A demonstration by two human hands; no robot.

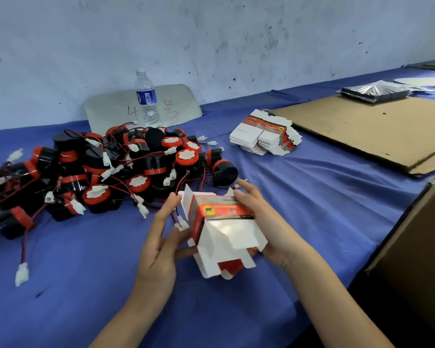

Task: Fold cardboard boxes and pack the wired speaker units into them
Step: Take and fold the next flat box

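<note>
The small red-and-white cardboard box (221, 212) is held just above the blue-clothed surface (312, 187). Its long axis runs away from the person, and its white end flaps splay open toward the camera. The right hand (264, 222) curls its fingers (244, 194) round the box's right side. The left hand (158, 242) presses straight-fingered against the left side. Beyond lie a heap of black-and-red wired speaker units (106, 169), a stack of flat printed cartons (264, 136) and a scuffed pale wall (211, 33).

Red-and-white box (221, 214), blue tablecloth (312, 197)
</note>
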